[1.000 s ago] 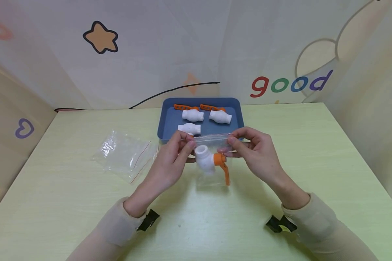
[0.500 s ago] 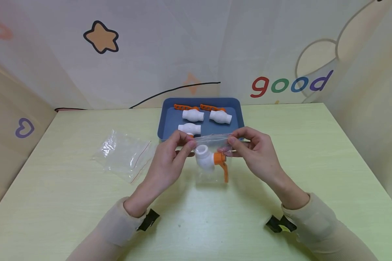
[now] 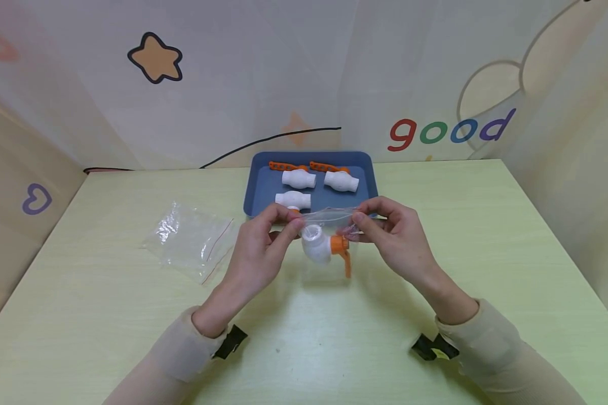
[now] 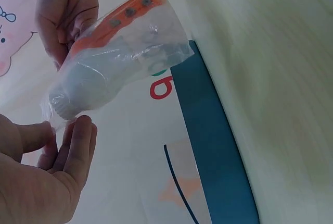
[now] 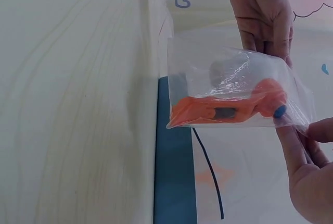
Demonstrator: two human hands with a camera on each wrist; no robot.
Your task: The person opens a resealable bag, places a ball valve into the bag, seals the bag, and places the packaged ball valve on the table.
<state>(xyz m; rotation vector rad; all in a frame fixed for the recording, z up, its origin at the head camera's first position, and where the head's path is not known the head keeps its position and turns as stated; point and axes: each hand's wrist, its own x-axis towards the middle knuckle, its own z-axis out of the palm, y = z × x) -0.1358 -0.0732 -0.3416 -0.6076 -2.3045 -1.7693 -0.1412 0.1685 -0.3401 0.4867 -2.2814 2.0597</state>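
Observation:
A clear zip bag (image 3: 329,216) hangs between my two hands, held up above the table. Inside it is a white ball valve (image 3: 316,245) with an orange handle (image 3: 347,263); in the right wrist view the handle (image 5: 218,110) lies along the bag's lower edge. My left hand (image 3: 257,247) pinches the left end of the bag's top between thumb and fingers. The right end of that top is pinched by my right hand (image 3: 399,242). From the left wrist view the valve body (image 4: 91,81) shows through the plastic, near my left fingertips.
Behind my hands stands a blue tray (image 3: 257,194) with several white valves, among them one valve (image 3: 342,181) at the right, with orange handles. Flat clear zip bags (image 3: 190,239) with red lines lie on the table (image 3: 106,326) to the left. A printed curtain (image 3: 284,73) closes off the back.
The valve has sunk lower and swung slightly within the bag, its handle tip now higher in view. Both hands keep their pinch on the bag's top and have barely moved.

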